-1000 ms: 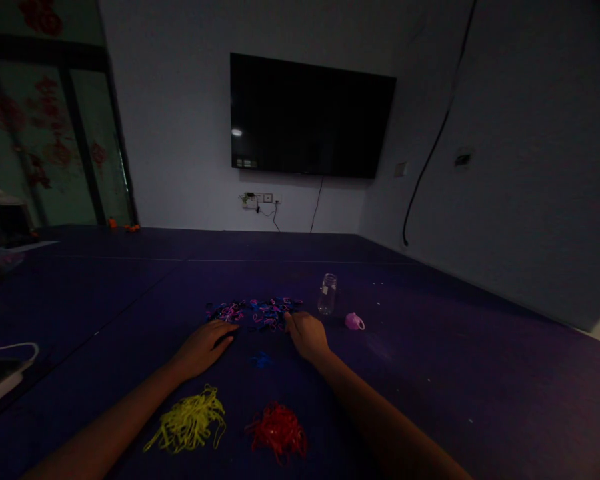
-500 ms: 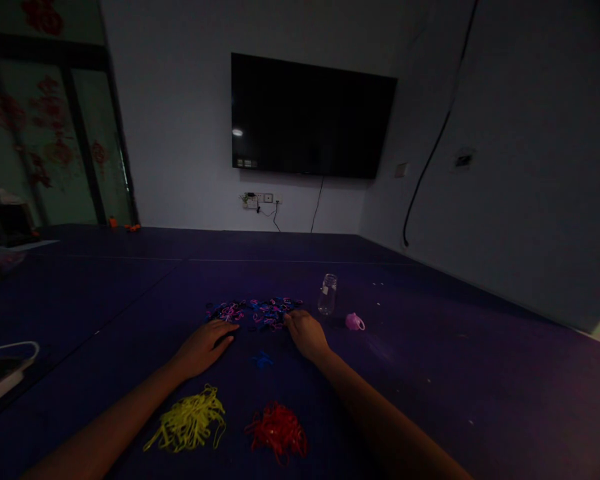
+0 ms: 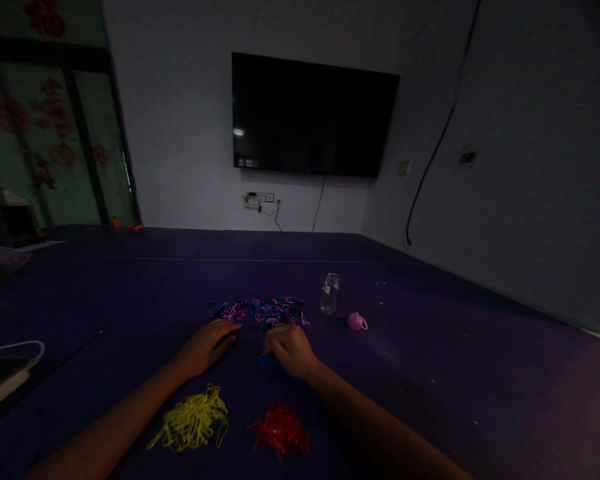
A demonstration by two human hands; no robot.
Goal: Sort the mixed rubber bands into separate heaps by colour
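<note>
Lying nearest us are a tangled heap of yellow rubber bands [image 3: 194, 420] and, to its right, a red heap [image 3: 281, 430], both on the dark purple surface [image 3: 405, 373]; just beyond them sits a small blue cluster [image 3: 263, 362], partly covered by our right hand [image 3: 291, 350], whose fingers are bent inward; we cannot tell whether they grip a band; our left hand [image 3: 206, 348] lies palm down, fingers loosely extended, holding nothing we can see, by the near left edge of the mixed pile [image 3: 281, 309] of pink, blue and black bands; handling such small loops well, we judge, means pinching one at a time with the fingertips, palm clear of the neighbours; the mixed pile's long axis runs left to right, while the blue cluster points no clear way; to the right, the pink lid [image 3: 355, 321] lies with its ring facing right; just beside it the clear bottle [image 3: 330, 297] stands upright, long axis vertical; a dark television [image 3: 314, 117] hangs farthest off.
</note>
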